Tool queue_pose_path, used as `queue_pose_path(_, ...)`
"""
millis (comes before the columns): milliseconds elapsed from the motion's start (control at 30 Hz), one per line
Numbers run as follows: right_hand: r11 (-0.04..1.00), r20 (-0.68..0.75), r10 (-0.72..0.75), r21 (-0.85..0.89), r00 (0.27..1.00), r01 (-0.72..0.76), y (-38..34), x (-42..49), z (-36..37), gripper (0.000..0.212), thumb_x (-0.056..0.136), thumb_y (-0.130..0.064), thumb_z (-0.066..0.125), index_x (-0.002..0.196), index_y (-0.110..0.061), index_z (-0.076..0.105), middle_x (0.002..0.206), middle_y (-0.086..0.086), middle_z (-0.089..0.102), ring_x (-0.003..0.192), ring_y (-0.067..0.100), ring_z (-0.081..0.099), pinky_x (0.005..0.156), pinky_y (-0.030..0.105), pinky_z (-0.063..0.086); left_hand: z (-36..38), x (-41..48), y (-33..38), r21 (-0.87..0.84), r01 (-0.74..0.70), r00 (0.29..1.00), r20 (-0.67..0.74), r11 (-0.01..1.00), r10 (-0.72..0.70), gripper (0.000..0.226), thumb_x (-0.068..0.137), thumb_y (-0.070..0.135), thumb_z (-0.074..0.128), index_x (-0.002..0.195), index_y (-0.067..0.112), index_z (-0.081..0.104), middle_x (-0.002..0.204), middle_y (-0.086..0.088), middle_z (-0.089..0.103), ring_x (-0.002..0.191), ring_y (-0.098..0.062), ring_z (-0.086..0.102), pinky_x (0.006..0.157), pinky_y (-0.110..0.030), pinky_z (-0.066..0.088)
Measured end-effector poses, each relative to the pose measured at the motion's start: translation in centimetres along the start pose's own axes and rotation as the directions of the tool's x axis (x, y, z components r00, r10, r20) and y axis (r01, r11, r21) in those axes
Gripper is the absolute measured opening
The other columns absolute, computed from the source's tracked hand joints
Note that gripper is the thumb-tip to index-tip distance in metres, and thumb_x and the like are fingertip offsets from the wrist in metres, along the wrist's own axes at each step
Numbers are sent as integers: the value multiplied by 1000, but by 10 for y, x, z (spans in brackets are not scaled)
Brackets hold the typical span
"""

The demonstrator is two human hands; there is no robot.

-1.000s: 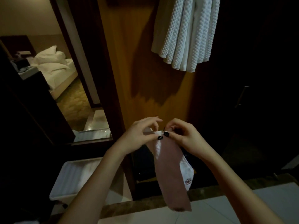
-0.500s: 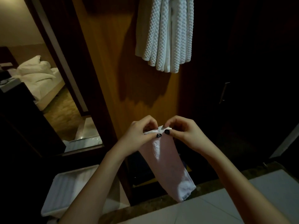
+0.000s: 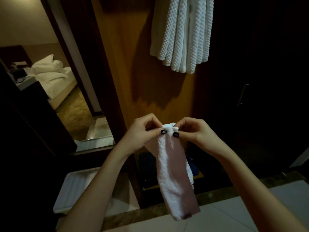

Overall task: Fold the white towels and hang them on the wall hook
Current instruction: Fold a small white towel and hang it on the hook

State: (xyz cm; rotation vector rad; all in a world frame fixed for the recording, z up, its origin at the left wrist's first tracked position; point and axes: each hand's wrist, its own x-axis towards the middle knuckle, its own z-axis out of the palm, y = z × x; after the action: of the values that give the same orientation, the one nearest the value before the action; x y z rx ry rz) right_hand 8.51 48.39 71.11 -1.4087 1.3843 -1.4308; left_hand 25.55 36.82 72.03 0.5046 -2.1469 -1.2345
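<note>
Legible text: 0 items | small towel (image 3: 173,173), lower centre: reddish embroidered mark at its right edge, too small to read | thumbnails of left hand (image 3: 142,133) and right hand (image 3: 195,131): pale marks on dark polish, unreadable

Wall panel (image 3: 120,72) lies open between the held towel (image 3: 173,173) below and the hung towel (image 3: 182,34) blocking above.

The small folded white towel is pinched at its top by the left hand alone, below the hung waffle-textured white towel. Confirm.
Wrong: the head view shows both the left hand and the right hand pinching the top of the small folded white towel; it does hang below the waffle-textured white towel.
</note>
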Motion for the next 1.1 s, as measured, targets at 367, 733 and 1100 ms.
queue_pose_path(367,995,-58,-44,-87,997,39,0,14,7,6,89,-10,64,84,-13,63,80,-7,70,76,7,66,68,22,51,-14,5,4,101,-3,996,85,995,-6,9,85,13,70,82,10,63,88,-4,67,85,-13,65,76,-20,51)
queue_pose_path(733,970,-373,-165,-227,913,83,12,38,-12,10,89,-14,67,80,-14,62,80,0,66,75,12,64,65,25,52,-40,11,-42,391,69,951,253,918,-179,24,89,27,65,68,32,55,70,14,55,69,-3,50,69,-28,39)
queue_pose_path(1100,884,-393,-241,-466,887,34,22,53,-27,4,92,-24,63,96,-22,63,86,-13,63,79,4,60,63,13,44,-51,30,-38,176,105,986,110,979,-126,14,79,26,72,76,15,62,92,-5,67,90,-15,62,84,-29,47)
